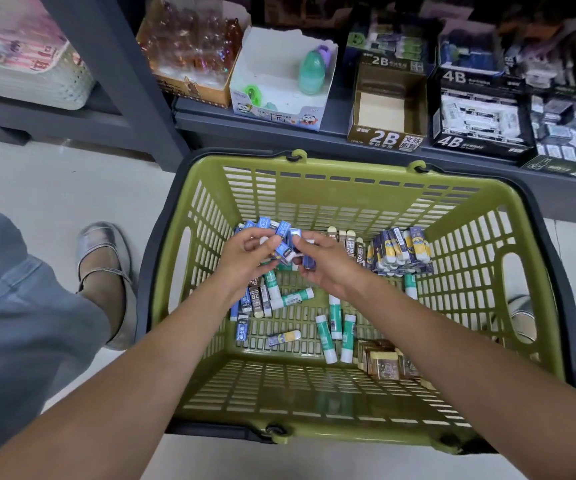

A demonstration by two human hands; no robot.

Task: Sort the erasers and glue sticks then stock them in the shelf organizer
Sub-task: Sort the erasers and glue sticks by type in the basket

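Left hand (250, 251) fingers curled round blue-sleeved erasers (281, 232) at the far-left corner of the green basket (349, 171); right hand (321, 259) pinching one dark-blue eraser (309, 262). Sorting partly done, judging by grouped stacks; glue sticks (335, 327) loose on the floor. Shelved so far: seemingly nothing, the empty 2B box (388, 105) waiting. Hidden under the palms: exact count held.

A silver shoe (106, 271) and blue denim trouser leg (13, 306) rest on pale floor (54, 188). A white perforated basket (30, 71) holds pink items; nearby, a panda-printed sharpener box (279, 98).
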